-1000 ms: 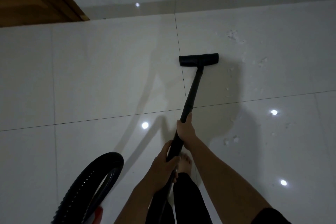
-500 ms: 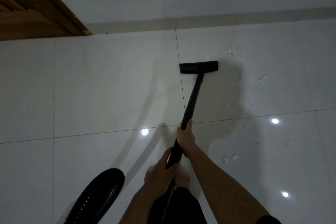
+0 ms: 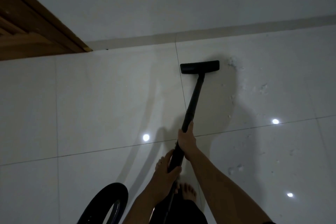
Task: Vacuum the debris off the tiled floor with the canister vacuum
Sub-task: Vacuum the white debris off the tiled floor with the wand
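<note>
Both hands (image 3: 185, 142) clamp the wand (image 3: 194, 100); floor head (image 3: 199, 66) pushed farther toward debris (image 3: 232, 62).

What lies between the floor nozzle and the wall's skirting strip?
Only bare tile in the head view; the floor nozzle sits short of the skirting, debris off its right end.

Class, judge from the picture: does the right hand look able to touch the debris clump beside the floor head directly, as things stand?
Probably not. The right hand grips the wand well short of the clump, which lies beyond the floor head. Nothing blocks the way; it simply looks too far without stepping forward or bending.
</note>
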Action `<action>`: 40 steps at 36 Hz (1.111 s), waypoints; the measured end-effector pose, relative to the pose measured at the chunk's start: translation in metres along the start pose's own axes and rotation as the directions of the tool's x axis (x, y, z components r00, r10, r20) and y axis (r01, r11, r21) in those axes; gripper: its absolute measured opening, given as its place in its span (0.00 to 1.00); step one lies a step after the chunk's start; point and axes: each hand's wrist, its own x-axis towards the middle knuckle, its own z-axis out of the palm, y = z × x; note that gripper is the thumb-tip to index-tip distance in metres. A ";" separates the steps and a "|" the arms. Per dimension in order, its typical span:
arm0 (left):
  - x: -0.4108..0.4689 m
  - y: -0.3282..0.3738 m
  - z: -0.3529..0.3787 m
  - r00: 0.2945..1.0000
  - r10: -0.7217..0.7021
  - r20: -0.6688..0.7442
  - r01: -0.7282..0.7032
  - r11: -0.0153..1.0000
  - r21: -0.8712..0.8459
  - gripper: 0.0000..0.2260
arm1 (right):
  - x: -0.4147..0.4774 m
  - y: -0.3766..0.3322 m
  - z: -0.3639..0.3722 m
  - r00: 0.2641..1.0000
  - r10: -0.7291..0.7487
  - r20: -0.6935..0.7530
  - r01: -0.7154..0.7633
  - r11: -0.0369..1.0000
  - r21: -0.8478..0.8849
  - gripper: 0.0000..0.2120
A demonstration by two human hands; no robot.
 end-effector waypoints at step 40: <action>0.049 0.053 -0.047 0.997 0.027 0.077 -0.018 0.994 -0.108 0.22 | 0.056 -0.063 0.018 1.000 0.028 0.013 -0.028 1.000 -0.006 0.34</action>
